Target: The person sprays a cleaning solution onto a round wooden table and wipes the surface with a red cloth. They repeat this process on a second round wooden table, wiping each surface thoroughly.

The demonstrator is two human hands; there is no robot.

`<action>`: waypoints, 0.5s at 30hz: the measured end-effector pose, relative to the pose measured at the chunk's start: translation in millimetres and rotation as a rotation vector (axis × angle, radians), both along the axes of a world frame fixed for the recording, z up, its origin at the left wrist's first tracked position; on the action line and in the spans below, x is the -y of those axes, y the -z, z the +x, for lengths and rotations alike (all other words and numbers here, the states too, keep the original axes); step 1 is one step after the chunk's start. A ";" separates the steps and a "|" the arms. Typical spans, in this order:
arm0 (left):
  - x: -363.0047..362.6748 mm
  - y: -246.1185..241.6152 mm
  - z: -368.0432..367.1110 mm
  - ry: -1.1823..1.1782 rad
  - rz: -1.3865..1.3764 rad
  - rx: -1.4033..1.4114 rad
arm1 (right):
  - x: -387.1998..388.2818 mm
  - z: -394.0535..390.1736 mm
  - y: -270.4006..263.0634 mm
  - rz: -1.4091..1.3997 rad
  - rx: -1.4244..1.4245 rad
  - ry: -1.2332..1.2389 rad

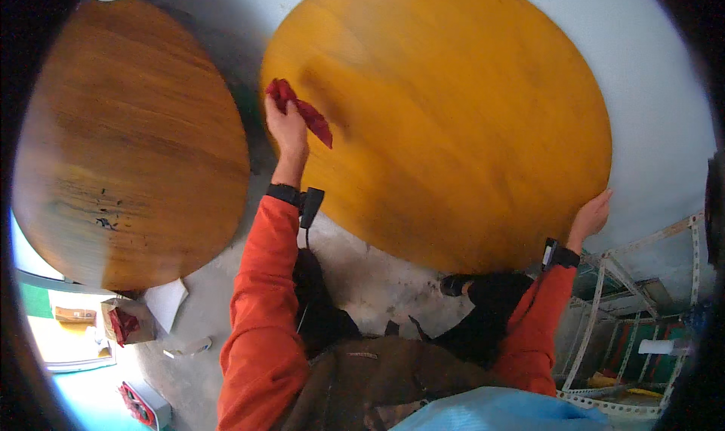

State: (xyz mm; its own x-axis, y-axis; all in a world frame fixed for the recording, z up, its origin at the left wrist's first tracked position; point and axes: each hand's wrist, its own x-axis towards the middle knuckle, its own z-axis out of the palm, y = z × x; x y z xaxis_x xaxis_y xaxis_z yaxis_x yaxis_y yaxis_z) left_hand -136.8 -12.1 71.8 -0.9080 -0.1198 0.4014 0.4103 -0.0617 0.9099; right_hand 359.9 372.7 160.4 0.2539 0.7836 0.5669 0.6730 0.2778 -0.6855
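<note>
A large round wooden tabletop, yellow-orange with darker grain, fills the view in front of me. Bunched in my left hand is a dark red cloth, with a loose end hanging over the tabletop's left part. Whether the cloth touches the wood I cannot tell. My right hand grips the rim at the lower right, its fingertips at the edge. Both wrists carry black straps with small devices.
A second round wooden tabletop, browner and with dark marks, stands at left. A perforated metal frame is at lower right. On the concrete floor are a cardboard box, a white sheet and a grey-and-red object.
</note>
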 end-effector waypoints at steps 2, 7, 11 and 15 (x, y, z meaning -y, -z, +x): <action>23.0 -4.7 -29.2 -0.034 0.074 0.093 | 2.2 0.4 -17.1 -0.078 0.044 -0.028; 47.2 20.9 -73.2 0.075 0.284 0.299 | -18.2 -24.8 -69.6 -0.136 -0.066 -0.300; 48.3 39.4 -89.7 -0.015 0.281 0.394 | -28.3 -49.7 -80.7 -0.174 -0.035 -0.180; 41.0 53.2 -110.5 0.035 0.395 0.435 | -9.2 -39.0 -77.8 -0.198 -0.129 -0.045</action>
State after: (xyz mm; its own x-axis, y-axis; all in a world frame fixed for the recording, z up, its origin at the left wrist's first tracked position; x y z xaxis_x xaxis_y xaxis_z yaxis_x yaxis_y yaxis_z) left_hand -247.3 -53.1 18.6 -0.9854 -0.1512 -0.0783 -0.0045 -0.4367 0.8996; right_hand 321.0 381.9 238.2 0.2770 0.8884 0.3660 0.5660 0.1570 -0.8093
